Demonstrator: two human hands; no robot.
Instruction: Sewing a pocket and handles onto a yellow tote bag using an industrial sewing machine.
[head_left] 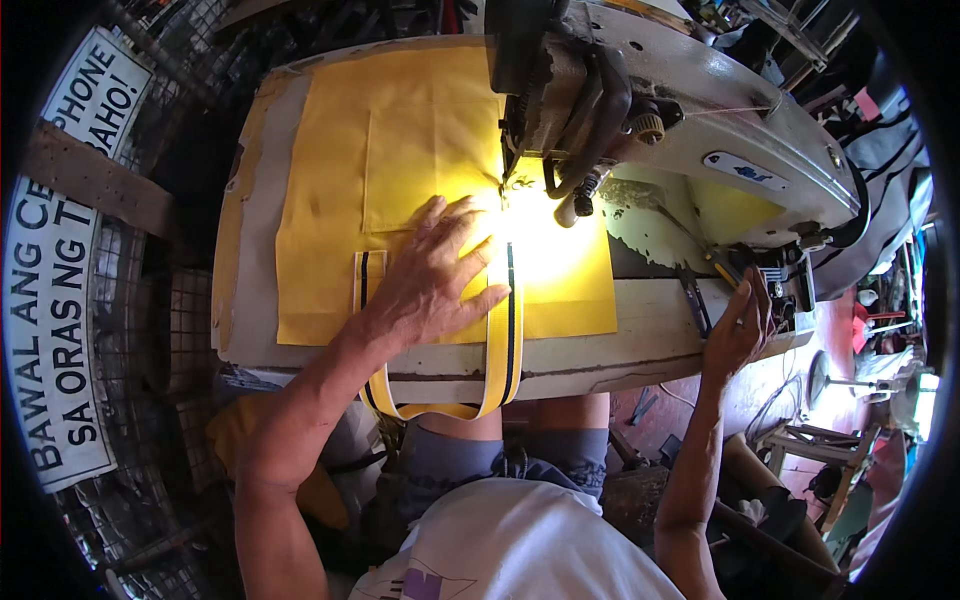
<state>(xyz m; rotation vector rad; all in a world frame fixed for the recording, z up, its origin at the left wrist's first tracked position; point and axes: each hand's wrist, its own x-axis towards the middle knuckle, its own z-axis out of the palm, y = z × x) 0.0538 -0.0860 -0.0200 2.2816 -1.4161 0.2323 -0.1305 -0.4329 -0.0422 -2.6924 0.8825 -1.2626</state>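
A yellow fabric panel (330, 190) with a stitched pocket outline lies flat on the sewing table, partly under the head of a sewing machine (690, 110). My left hand (435, 265) rests open on it, fingers spread, just left of the brightly lit needle area. A yellow strap with a dark centre stripe (505, 350) loops over the table's front edge, and its ends lie on the panel; my left thumb touches one side. At the table's right end, my right hand (742, 322) has its fingers drawn together beside a yellow-and-black handled tool (722, 266); whatever they grip is hidden.
The pale sewing table (640, 305) has a worn front edge above my knees. Dark scissor-like snips (694, 300) lie near my right hand. Wire mesh with white signs (75, 330) stands at the left. Stools and a fan (822, 385) are on the right.
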